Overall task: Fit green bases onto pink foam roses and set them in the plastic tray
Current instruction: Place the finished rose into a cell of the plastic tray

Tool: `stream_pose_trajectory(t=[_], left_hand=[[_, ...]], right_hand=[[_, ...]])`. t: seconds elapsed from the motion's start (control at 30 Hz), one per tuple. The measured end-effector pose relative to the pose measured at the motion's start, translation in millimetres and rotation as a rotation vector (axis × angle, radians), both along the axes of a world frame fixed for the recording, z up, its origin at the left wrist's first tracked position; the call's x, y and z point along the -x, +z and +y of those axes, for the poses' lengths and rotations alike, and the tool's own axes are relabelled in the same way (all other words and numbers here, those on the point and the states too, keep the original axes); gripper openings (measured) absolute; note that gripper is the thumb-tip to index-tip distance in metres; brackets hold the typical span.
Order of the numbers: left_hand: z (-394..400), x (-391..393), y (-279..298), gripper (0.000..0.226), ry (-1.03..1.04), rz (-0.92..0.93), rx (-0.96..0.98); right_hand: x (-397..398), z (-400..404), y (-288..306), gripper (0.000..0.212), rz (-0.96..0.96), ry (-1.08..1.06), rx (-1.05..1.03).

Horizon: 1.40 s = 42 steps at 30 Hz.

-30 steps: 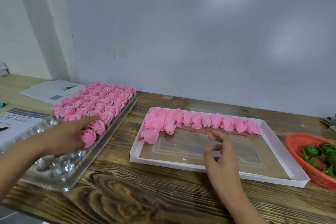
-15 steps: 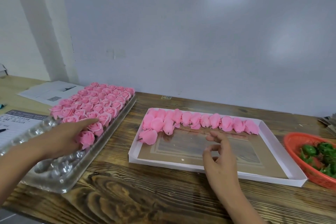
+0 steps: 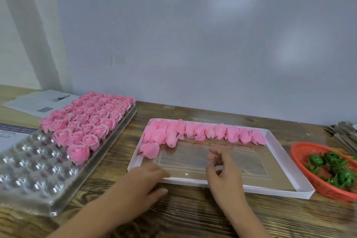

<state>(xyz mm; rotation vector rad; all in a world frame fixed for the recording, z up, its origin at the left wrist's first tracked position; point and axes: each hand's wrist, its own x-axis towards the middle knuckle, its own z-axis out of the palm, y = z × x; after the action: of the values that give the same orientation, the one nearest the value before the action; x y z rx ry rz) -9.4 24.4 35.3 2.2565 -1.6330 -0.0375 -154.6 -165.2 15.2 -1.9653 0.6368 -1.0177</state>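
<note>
Head view: the left hand [image 3: 144, 181] lies palm down over the near left corner of the white box [image 3: 270, 189], fingers loosely extended and blurred; it grips nothing visible, and whether the fingertips touch the box rim cannot be told. The right hand [image 3: 224, 170] hovers above the box's bare floor, fingers relaxed and slightly curled, thumb apart from the forefinger, holding nothing. Loose pink roses [image 3: 202, 131] lie on their sides in a row along the far wall of the box, their long axes running roughly front to back; which end faces the wall cannot be told. One separate rose [image 3: 149, 149] lies near the left wall, just beyond the left hand, stem end pointing left. The clear plastic tray [image 3: 38, 179] sits well to the left on the wooden table [image 3: 193, 218], its long axis running from near left to far right; finished roses [image 3: 90, 120] stand upright in its far cells, blooms up, while the near cells show bare. The green bases [image 3: 332, 168] lie heaped in a red basket [image 3: 309, 164] at the right, just beside the box. Papers [image 3: 38, 102] lie behind the tray.
</note>
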Motion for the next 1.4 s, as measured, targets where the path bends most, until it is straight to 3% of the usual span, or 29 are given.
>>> stream_pose_trajectory(t=[0.3,0.47,0.6,0.87,0.97,1.13,1.27,1.4], left_hand=[[-38,7,-23,0.026,-0.022,-0.138,0.019],[-36,-5,-24,0.020,-0.012,-0.119,0.016],[-31,-5,-26,0.007,-0.038,-0.136,0.088],[-29,-4,-29,0.007,-0.085,-0.164,0.206],[-29,-4,-29,0.008,-0.086,-0.152,0.206],[-29,-4,-30,0.011,-0.087,-0.182,0.226],[-28,-5,-31,0.008,-0.093,-0.183,0.242],[-29,-8,-34,0.010,-0.110,-0.190,0.258]], right_hand=[[-1,0,-1,0.036,0.029,0.001,0.010],[1,3,-1,0.038,0.085,0.034,0.023],[-2,6,-4,0.034,0.200,0.059,0.034],[-30,0,7,0.005,0.537,0.118,-0.010],[-54,-2,16,0.009,0.665,0.168,-0.017],[-106,0,29,0.045,0.537,0.187,-0.154],[-141,-2,25,0.021,0.463,0.092,-0.324],[-160,-6,17,0.025,0.479,-0.012,-0.330]])
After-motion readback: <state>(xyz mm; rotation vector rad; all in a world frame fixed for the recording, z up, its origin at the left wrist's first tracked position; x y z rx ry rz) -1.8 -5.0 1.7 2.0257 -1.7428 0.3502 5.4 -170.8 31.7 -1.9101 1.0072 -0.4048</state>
